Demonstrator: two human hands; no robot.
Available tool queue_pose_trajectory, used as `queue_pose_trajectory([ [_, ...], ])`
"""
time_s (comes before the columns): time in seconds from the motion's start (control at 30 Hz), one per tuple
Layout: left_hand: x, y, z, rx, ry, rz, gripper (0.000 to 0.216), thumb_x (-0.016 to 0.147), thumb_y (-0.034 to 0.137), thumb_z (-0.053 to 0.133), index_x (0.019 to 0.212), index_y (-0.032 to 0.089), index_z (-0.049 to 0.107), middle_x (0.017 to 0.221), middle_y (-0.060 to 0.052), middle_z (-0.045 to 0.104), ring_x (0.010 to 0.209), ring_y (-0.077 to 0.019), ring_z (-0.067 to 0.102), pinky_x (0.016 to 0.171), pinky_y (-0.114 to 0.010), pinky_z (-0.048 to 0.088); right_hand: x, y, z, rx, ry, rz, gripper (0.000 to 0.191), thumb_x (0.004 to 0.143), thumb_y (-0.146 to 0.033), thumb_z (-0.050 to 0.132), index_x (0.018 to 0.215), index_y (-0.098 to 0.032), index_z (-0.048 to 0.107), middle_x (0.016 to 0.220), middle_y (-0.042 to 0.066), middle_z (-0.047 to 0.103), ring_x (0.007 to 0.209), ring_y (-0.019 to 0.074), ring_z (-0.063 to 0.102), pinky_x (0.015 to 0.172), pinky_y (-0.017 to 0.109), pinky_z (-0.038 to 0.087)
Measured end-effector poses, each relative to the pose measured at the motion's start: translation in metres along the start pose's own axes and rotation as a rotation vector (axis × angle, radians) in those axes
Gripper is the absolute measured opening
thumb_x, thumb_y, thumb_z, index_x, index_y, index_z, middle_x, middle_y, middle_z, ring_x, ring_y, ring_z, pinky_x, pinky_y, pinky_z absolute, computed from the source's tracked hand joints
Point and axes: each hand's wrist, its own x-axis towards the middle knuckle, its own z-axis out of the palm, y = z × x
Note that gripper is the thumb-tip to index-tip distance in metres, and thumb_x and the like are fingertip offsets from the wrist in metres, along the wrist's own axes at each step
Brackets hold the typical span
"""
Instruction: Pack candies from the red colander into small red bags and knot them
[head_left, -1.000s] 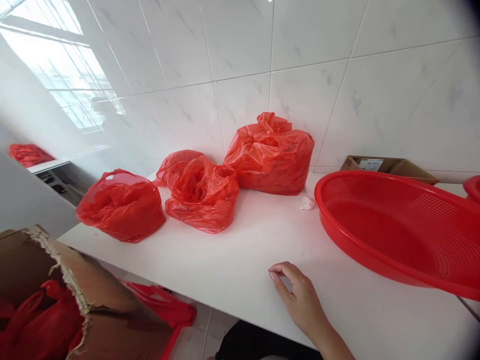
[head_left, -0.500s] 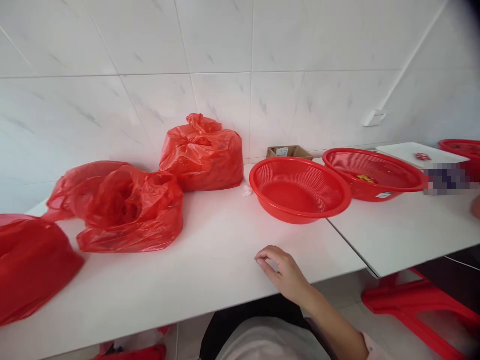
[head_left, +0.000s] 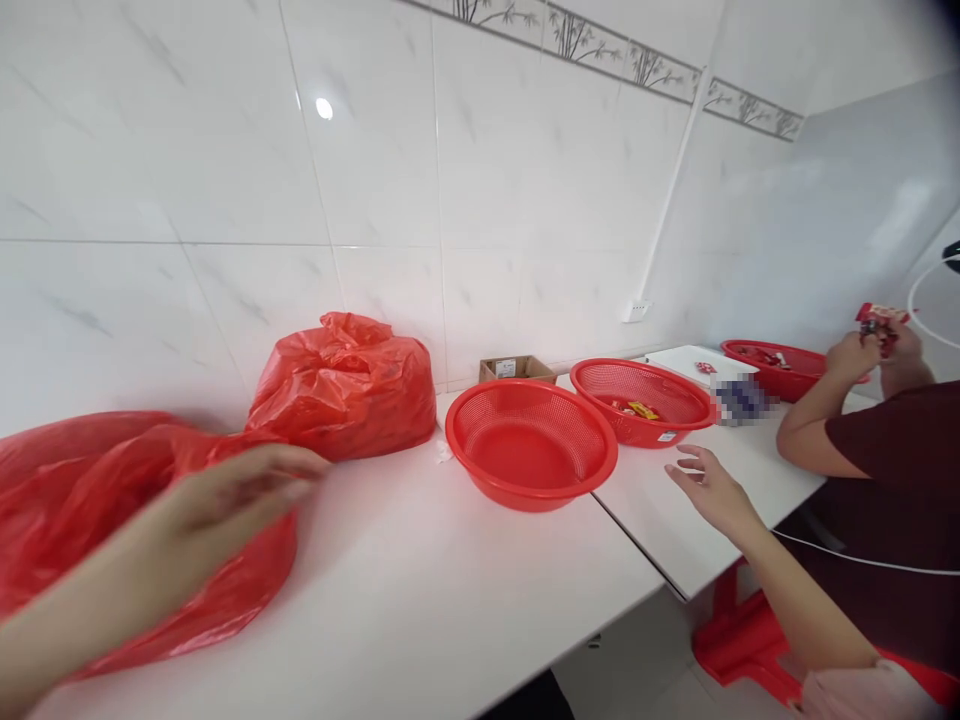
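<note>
My left hand [head_left: 232,500], slightly blurred, is in the air in front of a crumpled red plastic bag [head_left: 255,590], its fingers stretched out and holding nothing. My right hand [head_left: 712,490] is raised over the table on the right, fingers apart and bare. Between the hands stands a red plastic colander basket [head_left: 532,490] with nothing visible inside. Just beyond my right hand is a second red basket [head_left: 637,375] with a few small items, one of them yellow. A knotted, full red plastic bag [head_left: 352,390] leans near the wall.
A small cardboard box [head_left: 517,368] sits by the wall. At the right, a co-worker [head_left: 900,450] holds small red packets beside another red basket [head_left: 787,370]. A white tray [head_left: 697,360] lies behind a blurred-out patch. A red stool [head_left: 742,640] stands below the table edge.
The view has swung up and to the right, bringing the co-worker in. My left hand has come into view. My right hand has moved right and its fingers have spread.
</note>
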Motion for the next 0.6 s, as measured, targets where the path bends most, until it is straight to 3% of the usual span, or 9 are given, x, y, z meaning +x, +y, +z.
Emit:
queue_pose_trajectory([
  [0.07,0.022,0.003,0.034,-0.022,-0.321,-0.14,0.035,0.082,0.048,0.067,0.11,0.027,0.07,0.108,-0.003,0.073,0.094,-0.0226,0.07,0.077,-0.029,0.058,0.018,0.008,0.005,-0.023,0.012,0.044,0.075,0.077,-0.057,0.056,0.141,-0.021,0.042,0.126,0.017,0.06,0.1,0.0305,0.064,0.083,0.042,0.05],
  [0.1,0.03,0.003,0.053,-0.049,-0.422,-0.244,0.04,0.085,0.05,0.062,0.117,0.028,0.067,0.117,-0.005,0.069,0.099,-0.0233,0.068,0.082,-0.032,0.057,0.026,0.011,0.008,-0.033,0.019,0.061,0.08,0.077,-0.057,0.056,0.146,-0.021,0.036,0.132,0.017,0.057,0.106,0.0317,0.062,0.084,0.042,0.049],
  [0.2,0.047,-0.003,0.108,-0.217,-0.537,-0.502,0.068,0.083,0.057,0.061,0.142,0.028,0.045,0.135,-0.012,0.057,0.1,-0.0244,0.066,0.086,-0.037,0.055,0.05,0.018,0.016,-0.056,0.027,0.09,0.09,0.077,-0.059,0.056,0.152,-0.023,0.024,0.143,0.015,0.048,0.116,0.0337,0.057,0.088,0.042,0.048],
  [0.3,0.059,-0.015,0.151,-0.48,-0.502,-0.735,0.091,0.083,0.06,0.059,0.155,0.028,0.014,0.154,-0.017,0.034,0.104,-0.0266,0.066,0.087,-0.039,0.055,0.074,0.02,0.026,-0.066,0.012,0.091,0.09,0.074,-0.062,0.059,0.151,-0.026,0.029,0.14,0.012,0.052,0.109,0.0324,0.061,0.086,0.04,0.049],
  [0.37,0.066,-0.023,0.174,-0.618,-0.443,-0.85,0.094,0.084,0.06,0.058,0.156,0.031,0.005,0.159,-0.017,0.024,0.103,-0.0281,0.067,0.083,-0.04,0.056,0.09,0.021,0.034,-0.072,0.021,0.099,0.085,0.071,-0.062,0.061,0.145,-0.025,0.04,0.134,0.012,0.056,0.104,0.0314,0.063,0.082,0.039,0.05],
  [0.47,0.073,-0.03,0.203,-0.749,-0.429,-0.911,0.087,0.084,0.058,0.06,0.153,0.036,0.011,0.153,-0.013,0.037,0.098,-0.027,0.07,0.081,-0.039,0.055,0.11,0.023,0.045,-0.085,0.081,0.145,0.069,0.071,-0.059,0.061,0.128,-0.02,0.054,0.115,0.013,0.066,0.092,0.0303,0.066,0.073,0.038,0.05],
  [0.6,0.076,-0.034,0.226,-0.89,-0.436,-0.894,0.078,0.084,0.053,0.063,0.15,0.036,0.024,0.127,-0.009,0.061,0.083,-0.0196,0.071,0.081,-0.036,0.054,0.12,0.027,0.039,-0.101,0.199,0.179,0.048,0.072,-0.056,0.058,0.106,-0.021,0.06,0.088,0.008,0.069,0.076,0.0272,0.066,0.067,0.037,0.05],
])
